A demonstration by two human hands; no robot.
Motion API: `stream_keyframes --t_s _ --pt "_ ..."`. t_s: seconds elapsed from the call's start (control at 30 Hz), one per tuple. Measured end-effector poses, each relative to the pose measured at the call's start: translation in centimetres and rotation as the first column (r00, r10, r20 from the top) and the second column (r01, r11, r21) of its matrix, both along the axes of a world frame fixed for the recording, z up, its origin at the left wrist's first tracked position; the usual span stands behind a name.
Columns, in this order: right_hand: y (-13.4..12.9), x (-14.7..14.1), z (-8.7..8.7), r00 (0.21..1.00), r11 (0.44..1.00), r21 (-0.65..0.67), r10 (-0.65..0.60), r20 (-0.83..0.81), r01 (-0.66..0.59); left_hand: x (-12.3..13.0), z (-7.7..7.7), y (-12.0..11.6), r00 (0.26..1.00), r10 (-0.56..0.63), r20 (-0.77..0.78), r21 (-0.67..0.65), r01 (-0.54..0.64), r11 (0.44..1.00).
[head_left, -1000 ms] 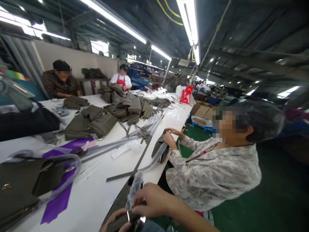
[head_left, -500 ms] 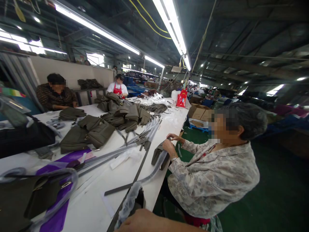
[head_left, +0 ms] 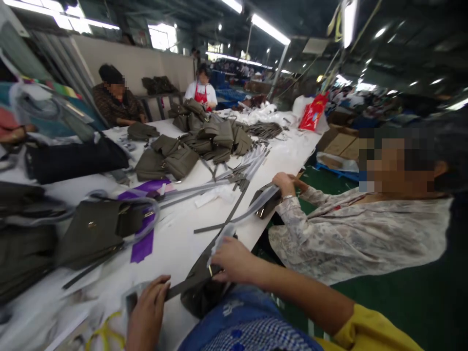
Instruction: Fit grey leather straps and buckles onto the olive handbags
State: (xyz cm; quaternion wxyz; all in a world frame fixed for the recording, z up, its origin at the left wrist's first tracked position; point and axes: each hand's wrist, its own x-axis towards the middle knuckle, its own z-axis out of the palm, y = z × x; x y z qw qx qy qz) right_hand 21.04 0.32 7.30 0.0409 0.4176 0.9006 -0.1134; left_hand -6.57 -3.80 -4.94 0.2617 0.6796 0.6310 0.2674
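Observation:
My right hand (head_left: 236, 261) is closed on a dark olive handbag (head_left: 201, 290) at the table's near edge, by a gold-coloured metal fitting. A handle wrapped in clear plastic (head_left: 222, 236) rises beside its fingers. From the bag, a dark flat strap (head_left: 183, 286) runs left to my left hand (head_left: 148, 307), whose fingers are closed at the strap's end. The bag's lower part is against my blue apron (head_left: 234, 317) and partly hidden. A yellow looped object (head_left: 106, 332) lies blurred beside my left hand.
On my right, a co-worker in a patterned shirt (head_left: 351, 234) handles another olive bag (head_left: 261, 202). Olive bags (head_left: 208, 134) pile up across the white table (head_left: 204, 214), with loose strips (head_left: 239, 178) nearby. Another bag (head_left: 91, 234) lies on purple material (head_left: 142, 248) to the left.
My view has turned down and to the right, so the scene sits further left. Both my hands now show; before, only part of my right hand was visible at the bottom.

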Motion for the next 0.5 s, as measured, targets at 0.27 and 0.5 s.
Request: stream_keyframes --t_s 0.27,0.5 --pt "1.5 0.1 -0.5 0.984 0.999 0.002 -0.033 -0.173 0.033 -5.5 0.7 -2.7 0.960 0.097 -0.263 -0.123 -0.133 0.983" --pt "0.7 0.1 -1.4 0.815 1.000 0.015 -0.008 -0.579 0.020 4.5 5.8 1.6 0.947 -0.269 0.176 -0.101 0.289 0.952"
